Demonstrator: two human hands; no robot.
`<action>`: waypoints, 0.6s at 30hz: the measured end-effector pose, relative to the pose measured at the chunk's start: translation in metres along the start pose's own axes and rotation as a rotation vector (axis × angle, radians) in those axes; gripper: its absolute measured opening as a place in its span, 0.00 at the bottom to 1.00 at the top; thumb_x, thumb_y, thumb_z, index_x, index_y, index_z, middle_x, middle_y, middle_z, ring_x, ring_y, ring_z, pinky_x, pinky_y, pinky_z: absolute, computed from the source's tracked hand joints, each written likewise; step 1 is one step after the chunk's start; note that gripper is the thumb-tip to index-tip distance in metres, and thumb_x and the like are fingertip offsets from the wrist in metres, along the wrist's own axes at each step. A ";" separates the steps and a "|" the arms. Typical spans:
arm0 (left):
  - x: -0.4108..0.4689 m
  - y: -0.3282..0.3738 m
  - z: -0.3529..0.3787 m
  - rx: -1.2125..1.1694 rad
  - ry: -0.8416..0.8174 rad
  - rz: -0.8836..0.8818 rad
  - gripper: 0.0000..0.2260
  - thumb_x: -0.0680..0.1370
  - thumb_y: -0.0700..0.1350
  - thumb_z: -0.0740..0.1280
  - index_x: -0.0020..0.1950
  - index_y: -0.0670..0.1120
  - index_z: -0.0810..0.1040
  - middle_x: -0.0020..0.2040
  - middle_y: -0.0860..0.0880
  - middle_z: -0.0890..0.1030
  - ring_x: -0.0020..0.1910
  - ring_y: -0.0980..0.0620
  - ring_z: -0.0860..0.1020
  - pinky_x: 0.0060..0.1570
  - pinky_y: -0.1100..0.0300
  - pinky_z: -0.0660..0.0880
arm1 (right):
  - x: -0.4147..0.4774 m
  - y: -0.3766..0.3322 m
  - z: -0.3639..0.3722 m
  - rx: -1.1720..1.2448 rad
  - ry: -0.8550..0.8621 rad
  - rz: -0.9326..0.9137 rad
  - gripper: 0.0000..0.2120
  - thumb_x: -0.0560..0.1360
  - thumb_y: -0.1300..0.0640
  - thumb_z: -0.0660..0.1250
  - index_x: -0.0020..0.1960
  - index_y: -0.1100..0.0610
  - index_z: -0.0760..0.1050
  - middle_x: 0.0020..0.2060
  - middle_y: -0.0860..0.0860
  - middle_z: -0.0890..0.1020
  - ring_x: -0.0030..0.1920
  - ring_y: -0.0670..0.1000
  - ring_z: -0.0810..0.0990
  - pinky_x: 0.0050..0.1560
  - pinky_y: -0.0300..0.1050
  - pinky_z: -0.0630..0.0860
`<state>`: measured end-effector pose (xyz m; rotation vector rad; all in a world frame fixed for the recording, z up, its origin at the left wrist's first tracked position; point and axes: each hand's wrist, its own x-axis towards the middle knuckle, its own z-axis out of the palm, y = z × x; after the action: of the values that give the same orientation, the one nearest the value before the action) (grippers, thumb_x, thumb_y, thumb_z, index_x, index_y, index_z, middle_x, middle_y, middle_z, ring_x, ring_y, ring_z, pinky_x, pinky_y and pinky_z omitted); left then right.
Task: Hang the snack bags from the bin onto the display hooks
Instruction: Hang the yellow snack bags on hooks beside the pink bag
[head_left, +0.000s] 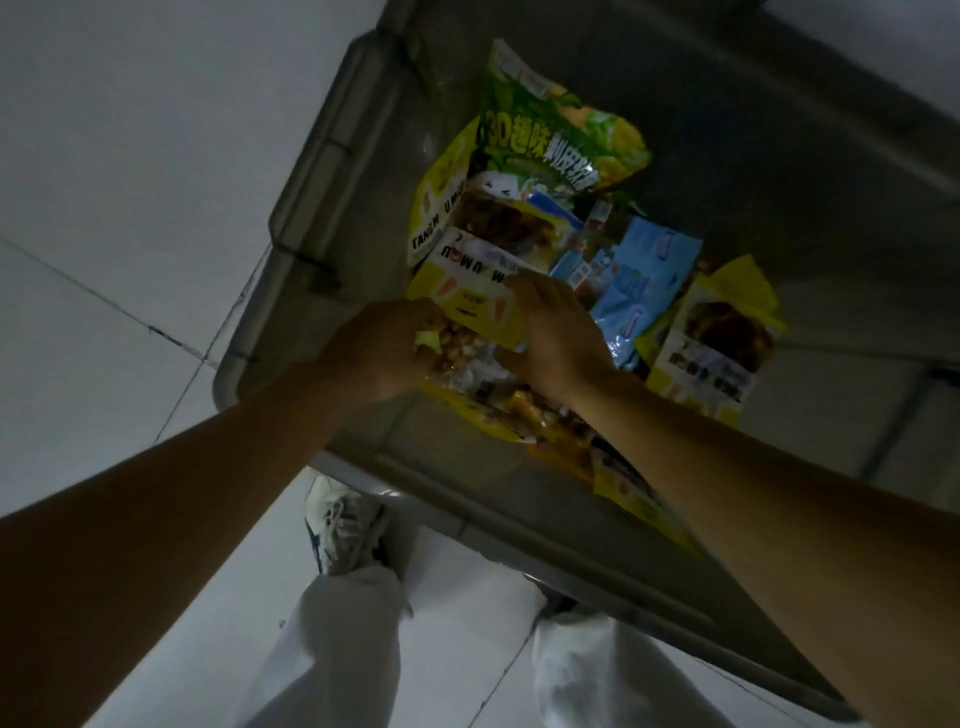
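Yellow is the colour that fills most of my head view: several yellow snack packets lie heaped in a grey translucent plastic bin (291, 208) that stands on the pale tiled floor (104, 208). Among them I see a large green bag (545, 140) at the far side, a light blue bag (639, 280) in the middle, and another yellow packet (717, 348) propped toward the right wall.

Both arms reach down into the bin. The left hand (384, 348) has its fingers curled round the near edge of the yellow snack bag (467, 301) on top of the heap, just where a clear window shows round brown pieces. The right hand (556, 332) lies across the same bag with its fingers bent over the printed face and the thumb out toward the left hand. I cannot tell whether it really pinches the packet or only rests on it.

By my reading this is the picking step. That bag is touched but not lifted clear, and it lies against its neighbours inside the bin. No display hooks show in this view, so I cannot say how many bags already hang. Plenty remain in the bin, which leaves much hanging to do.
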<state>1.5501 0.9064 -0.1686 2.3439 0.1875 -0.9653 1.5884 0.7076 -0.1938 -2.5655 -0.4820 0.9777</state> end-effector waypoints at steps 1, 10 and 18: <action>0.005 -0.004 0.002 -0.030 -0.007 -0.023 0.20 0.77 0.39 0.67 0.69 0.46 0.73 0.68 0.44 0.74 0.66 0.43 0.73 0.57 0.57 0.72 | 0.008 -0.001 0.008 -0.042 0.004 -0.019 0.32 0.74 0.54 0.72 0.73 0.60 0.65 0.71 0.59 0.68 0.71 0.61 0.65 0.68 0.55 0.65; -0.001 -0.001 0.003 -0.188 0.001 -0.058 0.21 0.78 0.38 0.67 0.71 0.45 0.71 0.70 0.46 0.72 0.68 0.46 0.71 0.56 0.65 0.66 | 0.002 -0.004 -0.013 0.153 0.189 -0.023 0.09 0.80 0.62 0.61 0.54 0.59 0.79 0.47 0.61 0.82 0.48 0.62 0.80 0.42 0.47 0.73; -0.047 0.025 -0.018 -0.042 -0.135 -0.122 0.15 0.79 0.46 0.65 0.66 0.48 0.76 0.66 0.43 0.76 0.63 0.42 0.74 0.62 0.48 0.72 | -0.071 -0.012 -0.066 0.332 0.230 0.151 0.08 0.81 0.60 0.63 0.57 0.59 0.79 0.46 0.56 0.82 0.48 0.56 0.82 0.42 0.42 0.74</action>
<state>1.5354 0.9005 -0.1145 2.2414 0.2967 -1.1626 1.5820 0.6740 -0.1023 -2.3924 -0.0568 0.7251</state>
